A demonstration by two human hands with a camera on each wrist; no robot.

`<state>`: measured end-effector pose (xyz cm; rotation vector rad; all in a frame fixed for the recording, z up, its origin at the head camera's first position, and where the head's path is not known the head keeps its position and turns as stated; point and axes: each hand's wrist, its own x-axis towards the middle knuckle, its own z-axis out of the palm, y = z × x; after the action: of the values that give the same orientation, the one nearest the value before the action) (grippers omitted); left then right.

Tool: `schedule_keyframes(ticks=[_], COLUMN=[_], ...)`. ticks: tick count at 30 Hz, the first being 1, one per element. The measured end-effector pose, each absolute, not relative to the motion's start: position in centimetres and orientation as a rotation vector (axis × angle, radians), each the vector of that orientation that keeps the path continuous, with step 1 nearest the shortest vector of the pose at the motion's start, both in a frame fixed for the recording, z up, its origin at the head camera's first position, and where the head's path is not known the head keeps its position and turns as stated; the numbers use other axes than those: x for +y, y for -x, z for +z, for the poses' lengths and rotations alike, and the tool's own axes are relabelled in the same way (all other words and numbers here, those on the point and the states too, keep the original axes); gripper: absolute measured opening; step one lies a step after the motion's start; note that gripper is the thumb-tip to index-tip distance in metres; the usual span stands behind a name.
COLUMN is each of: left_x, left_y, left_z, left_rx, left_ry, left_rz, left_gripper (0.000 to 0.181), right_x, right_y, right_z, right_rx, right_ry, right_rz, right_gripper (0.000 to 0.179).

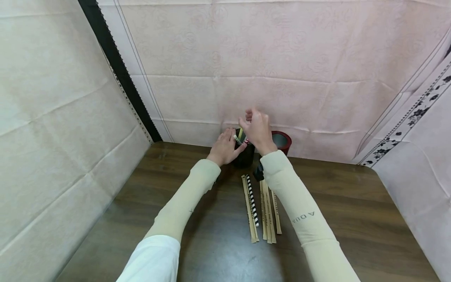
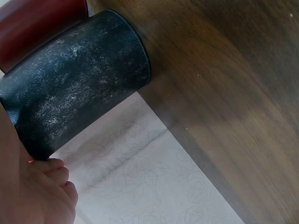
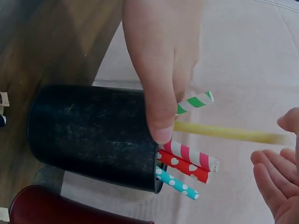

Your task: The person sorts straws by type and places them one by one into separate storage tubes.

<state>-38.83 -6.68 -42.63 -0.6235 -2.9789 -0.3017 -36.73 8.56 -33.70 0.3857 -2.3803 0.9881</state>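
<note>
A black cup [image 3: 88, 130] with a mottled surface stands by the back cloth wall. My left hand [image 1: 224, 148] holds it at the rim, with the thumb [image 3: 161, 112] over the edge. Out of the cup stick paper straws: green-striped [image 3: 196, 101], yellow [image 3: 224, 132], pink-striped [image 3: 194, 156], red with hearts [image 3: 184, 166] and blue with dots [image 3: 180, 184]. Above the cup is my right hand [image 1: 258, 131], fingers loosely bent. In the right wrist view the yellow straw's blurred tip lies between its thumb and fingers, apparently not pinched.
A dark red cup [image 1: 287, 141] stands right of the black one. Several paper-wrapped straws [image 1: 267, 215] and a black-and-white striped straw [image 1: 252, 201] lie on the wooden table [image 1: 141, 235]. A small black object [image 1: 258, 173] sits partly under the right forearm. Cloth walls [image 1: 275, 51] enclose the table.
</note>
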Motion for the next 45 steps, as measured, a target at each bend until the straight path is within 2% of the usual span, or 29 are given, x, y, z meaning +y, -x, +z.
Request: schedule_keyframes(ticks=[4,27,33,45], left_x=[-6.5,-6.6,-6.6,-6.5], left_y=[39.0,39.1,39.3,39.1], left_z=[-42.6,-43.0,-43.1,-42.8], left_rx=[-2.971,-2.966,-2.978,-2.992], left_ry=[0.626,0.629,0.626,0.621], left_rz=[-0.295,-0.309,-0.324,-0.305], left_gripper=[0.094,0.092,0.093,0.092], right_x=[9.2,12.2,13.2,14.4], right_y=[36.5,31.1,30.6,30.8], right_z=[-33.7,-29.7,-30.4,-34.2], right_rx=[-2.398,-2.658,-2.811,-3.016], right_ry=[-0.365,-0.444,-0.440,-0.476], right_rz=[0.993,0.789,0.778,0.605], right_gripper=[0.036,0.028,0.026,0.025])
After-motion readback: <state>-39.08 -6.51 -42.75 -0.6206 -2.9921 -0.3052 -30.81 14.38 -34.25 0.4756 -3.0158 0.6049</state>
